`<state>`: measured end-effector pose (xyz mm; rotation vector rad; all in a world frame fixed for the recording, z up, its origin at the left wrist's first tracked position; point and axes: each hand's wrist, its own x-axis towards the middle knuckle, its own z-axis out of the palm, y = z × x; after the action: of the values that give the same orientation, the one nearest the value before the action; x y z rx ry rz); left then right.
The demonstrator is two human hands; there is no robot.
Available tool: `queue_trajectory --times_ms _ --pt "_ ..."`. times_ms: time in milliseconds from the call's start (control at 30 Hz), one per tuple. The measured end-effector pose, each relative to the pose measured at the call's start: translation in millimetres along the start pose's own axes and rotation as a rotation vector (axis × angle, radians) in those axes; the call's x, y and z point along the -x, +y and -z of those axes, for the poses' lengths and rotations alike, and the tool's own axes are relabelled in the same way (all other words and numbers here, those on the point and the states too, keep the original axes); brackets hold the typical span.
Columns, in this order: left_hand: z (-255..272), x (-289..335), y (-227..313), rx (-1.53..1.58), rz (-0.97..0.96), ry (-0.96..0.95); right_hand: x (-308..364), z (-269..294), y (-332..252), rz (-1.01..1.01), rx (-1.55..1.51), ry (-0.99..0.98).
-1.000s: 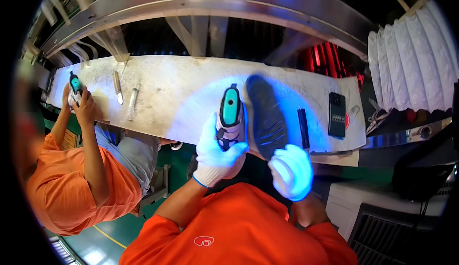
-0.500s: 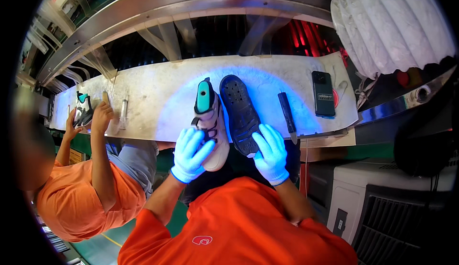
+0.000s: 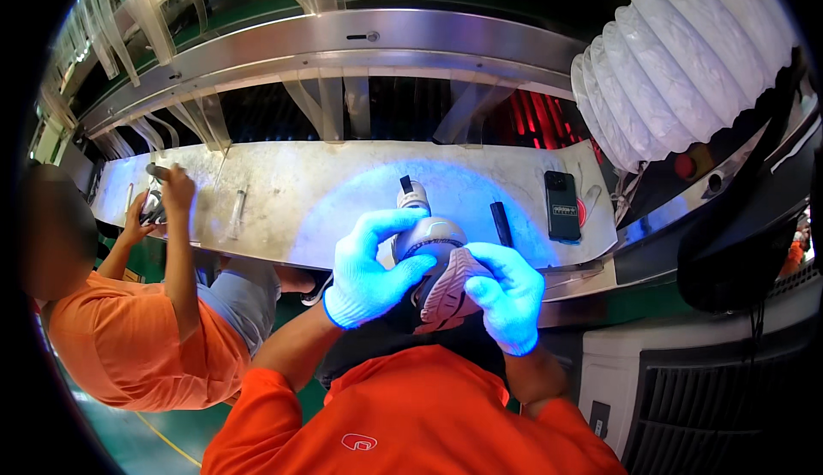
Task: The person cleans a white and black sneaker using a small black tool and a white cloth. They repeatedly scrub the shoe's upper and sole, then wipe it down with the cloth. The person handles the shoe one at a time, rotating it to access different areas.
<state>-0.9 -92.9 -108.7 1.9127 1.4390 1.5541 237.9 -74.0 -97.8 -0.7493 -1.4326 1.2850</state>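
Observation:
Both my hands wear pale knit gloves, tinted blue by the light. My left hand (image 3: pixel 373 271) is closed round the left side of a light shoe upper (image 3: pixel 431 233), its rounded toe toward me and a black tab at its far end. With thumb and fingers, my right hand (image 3: pixel 507 293) grips a shoe sole (image 3: pixel 450 293), its pale pinkish patterned underside showing. The sole is tilted against the near end of the upper. Where the two parts meet is partly hidden by my fingers. A black-handled knife (image 3: pixel 501 224) lies to the right of my hands.
The pale worktop (image 3: pixel 291 183) carries a black phone (image 3: pixel 562 207) at right and a syringe-like tube (image 3: pixel 237 213) at left. A co-worker in orange (image 3: pixel 146 329) sits at left, handling a shoe. A metal rail (image 3: pixel 257 51) runs behind; a white duct (image 3: pixel 686 63) hangs at far right.
The sole, which lay dark side up beside the upper, is now tilted against the upper's toe end with its underside showing. My hands have come closer together. The view has shifted.

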Motion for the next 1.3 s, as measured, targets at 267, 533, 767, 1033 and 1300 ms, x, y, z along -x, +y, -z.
queue_trajectory --times_ms 267,533,767,1033,1300 --pt "-1.1 18.1 2.1 0.025 -0.239 -0.072 -9.1 11.7 15.0 0.149 0.011 -0.089" --pt "6.2 47.5 21.4 0.218 -0.075 -0.031 -2.5 -5.4 13.5 0.220 0.084 -0.127" --pt "-19.8 73.9 36.8 0.527 0.202 0.262 18.9 -25.6 3.0 0.320 0.283 -0.083" --pt "-16.2 59.7 49.2 0.425 0.227 0.240 27.4 -35.0 1.5 0.312 0.287 -0.005" --pt "-18.6 60.4 49.5 0.531 0.308 0.291 21.6 -42.8 2.4 0.388 0.305 0.079"
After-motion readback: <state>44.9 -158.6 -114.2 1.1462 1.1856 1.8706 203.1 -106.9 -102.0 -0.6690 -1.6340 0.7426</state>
